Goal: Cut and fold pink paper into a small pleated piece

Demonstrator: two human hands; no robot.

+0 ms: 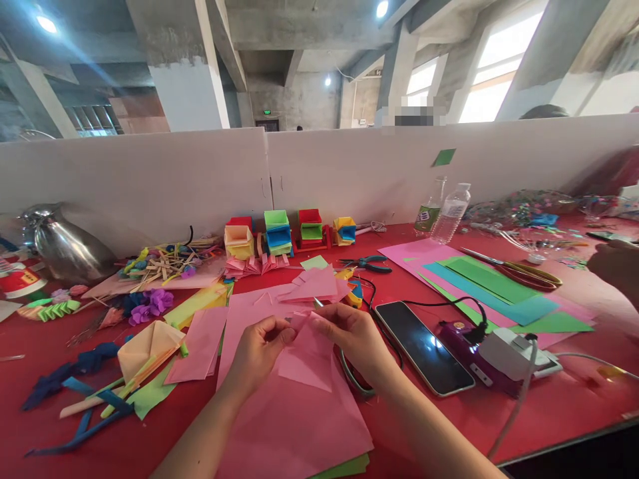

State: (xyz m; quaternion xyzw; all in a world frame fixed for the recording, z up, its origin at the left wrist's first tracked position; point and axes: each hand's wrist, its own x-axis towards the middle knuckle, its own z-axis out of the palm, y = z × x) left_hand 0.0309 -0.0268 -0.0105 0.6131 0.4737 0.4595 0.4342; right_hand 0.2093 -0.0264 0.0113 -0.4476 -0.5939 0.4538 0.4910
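My left hand (260, 349) pinches a small piece of pink paper (301, 324) between thumb and fingers. From the other side my right hand (352, 331) grips the same paper, its thumb and forefinger closed together. Below them, a pink sheet (305, 367) lies over a large pink sheet (289, 432). A dark looped handle (355, 382) shows beside my right wrist, partly hidden; a metal tip peeks out above the fingers, and I cannot tell whether they belong together. More pink pieces (314, 285) lie just beyond my hands.
A phone (424, 349) and a purple power adapter (466, 352) with cables lie right. Behind are folded paper boxes (278, 233), pliers (369, 264), scissors (519, 269) on coloured sheets and bottles (452, 214). Leftward are a steel jug (72, 246), paper scraps and sticks. Another person's hand (616, 266) shows right.
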